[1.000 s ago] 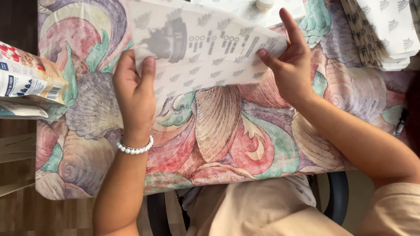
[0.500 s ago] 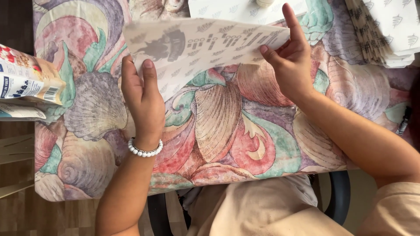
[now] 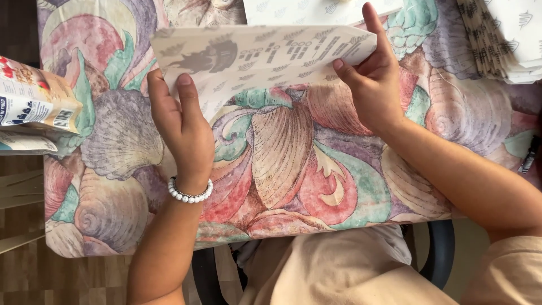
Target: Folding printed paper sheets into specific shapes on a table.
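A: While the sheet (image 3: 265, 59) is the landmark, start far left of it: what's there?

B: A carton (image 3: 34, 99) lies at the bench (image 3: 282, 164) edge, well left of the sheet and apart from both hands.

A: And the left hand (image 3: 180, 121)?

B: It sits at the sheet's lower left corner, fingers (image 3: 169, 93) together and pressed on the paper, thumb alongside. A white bead bracelet (image 3: 189, 192) rings the wrist below the sheet.

A: Where does the sheet itself lie?

B: Across the far part of the shell-patterned cloth, its near edge lifted off the bench, printed grey marks showing through. It looks like a fold in hand, I'd judge.

A: The right hand (image 3: 370, 85)?

B: At the sheet's right end, thumb under and fingers (image 3: 375, 25) over, clamped on the edge.

A: How to do it well?

B: I'd say match the corners at both ends first, hold them with even pressure, then run a flat finger along the crease from the middle outward so the paper doesn't skew.

A: Further right?

B: A stack (image 3: 508, 39) of like printed papers lies well right of the sheet, untouched.
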